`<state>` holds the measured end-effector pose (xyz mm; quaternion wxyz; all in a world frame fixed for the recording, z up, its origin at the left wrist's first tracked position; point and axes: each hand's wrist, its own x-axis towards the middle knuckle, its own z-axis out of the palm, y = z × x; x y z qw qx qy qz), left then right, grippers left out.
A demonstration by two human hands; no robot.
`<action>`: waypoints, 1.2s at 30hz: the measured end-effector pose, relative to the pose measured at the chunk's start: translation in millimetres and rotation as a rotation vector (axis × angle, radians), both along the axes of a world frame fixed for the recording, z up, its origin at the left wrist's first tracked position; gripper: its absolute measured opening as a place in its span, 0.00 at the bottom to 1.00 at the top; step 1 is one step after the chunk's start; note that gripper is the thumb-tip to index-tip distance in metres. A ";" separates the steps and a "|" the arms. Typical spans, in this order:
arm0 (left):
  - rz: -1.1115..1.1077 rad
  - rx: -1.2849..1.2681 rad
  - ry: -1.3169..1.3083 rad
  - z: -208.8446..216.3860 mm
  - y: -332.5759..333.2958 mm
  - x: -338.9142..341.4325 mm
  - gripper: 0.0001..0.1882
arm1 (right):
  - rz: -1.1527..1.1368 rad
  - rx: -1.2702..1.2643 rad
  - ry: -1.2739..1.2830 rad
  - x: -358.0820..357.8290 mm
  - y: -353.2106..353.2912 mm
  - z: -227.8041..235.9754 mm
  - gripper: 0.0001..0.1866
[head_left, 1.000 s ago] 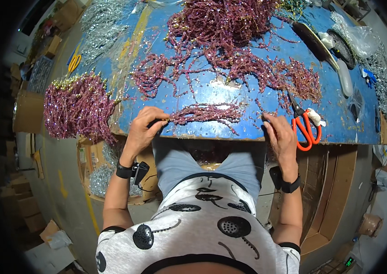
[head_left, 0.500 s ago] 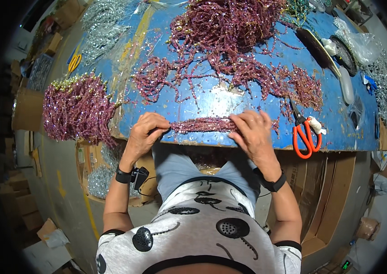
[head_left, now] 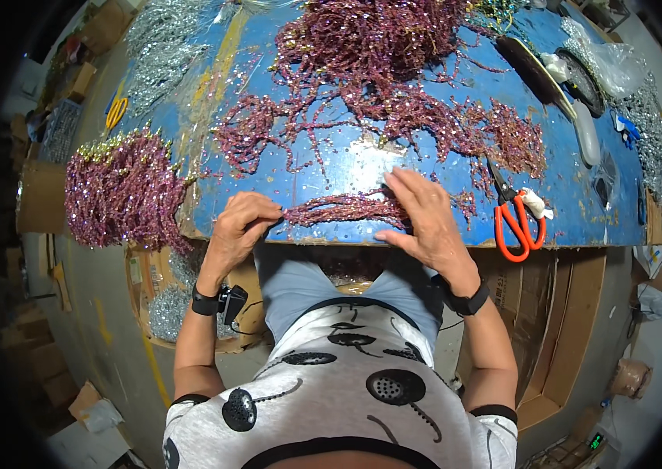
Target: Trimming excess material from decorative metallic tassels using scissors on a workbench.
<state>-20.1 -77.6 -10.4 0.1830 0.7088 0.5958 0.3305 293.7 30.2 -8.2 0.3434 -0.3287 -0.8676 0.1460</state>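
Note:
A bundle of pink sequined strands (head_left: 339, 209) lies along the near edge of the blue table (head_left: 307, 172). My left hand (head_left: 239, 227) pinches the bundle's left end between thumb and fingertips. Over its right part my right hand (head_left: 434, 223) is open, thumb and fingers spread apart, the fingertips on or just above the strands; the palm hides some of them. To the right lie scissors with orange handles (head_left: 500, 234), a white wrapping (head_left: 536, 205) on one of the grips. Loose pink strands (head_left: 417, 117) trail across the table beyond my hands.
A big heap of pink strands (head_left: 370, 39) lies at the back. Gold-topped pink strands (head_left: 124, 187) hang over the left edge, near silver strands (head_left: 163, 62) and yellow-handled scissors (head_left: 117, 113). A dark long-bladed tool (head_left: 534, 74) and plastic bag (head_left: 620, 70) lie right. Cardboard boxes (head_left: 565, 328) stand below.
My right hand has opened wider, its fingers reaching farther away from me. The bundle has spread from a tight roll into looser strands. My left hand keeps its pinch.

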 end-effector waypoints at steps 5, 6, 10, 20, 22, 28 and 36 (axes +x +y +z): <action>-0.100 0.046 -0.049 -5.9 8.5 5.8 0.09 | 0.125 -0.019 -0.084 17.3 1.2 -10.5 0.20; -0.131 0.066 -0.076 -9.0 9.7 7.4 0.09 | 0.094 -0.023 -0.074 19.8 -3.8 -7.4 0.19; -0.060 0.112 -0.025 -13.6 6.9 12.0 0.10 | 0.041 0.052 -0.085 23.1 -15.2 -2.4 0.20; -0.062 0.133 -0.053 -17.6 7.0 10.6 0.11 | -0.179 0.011 -0.013 35.0 -26.2 -22.3 0.14; -0.074 0.136 -0.078 -18.7 9.1 11.2 0.10 | -0.241 -0.002 -0.007 41.0 -27.2 -23.3 0.12; -0.018 0.059 -0.043 -11.1 4.5 9.0 0.08 | -0.194 -0.006 -0.038 41.2 -24.8 -16.0 0.11; -0.019 0.043 -0.040 -12.8 7.0 10.8 0.09 | -0.369 0.005 -0.043 61.1 -26.0 -13.3 0.08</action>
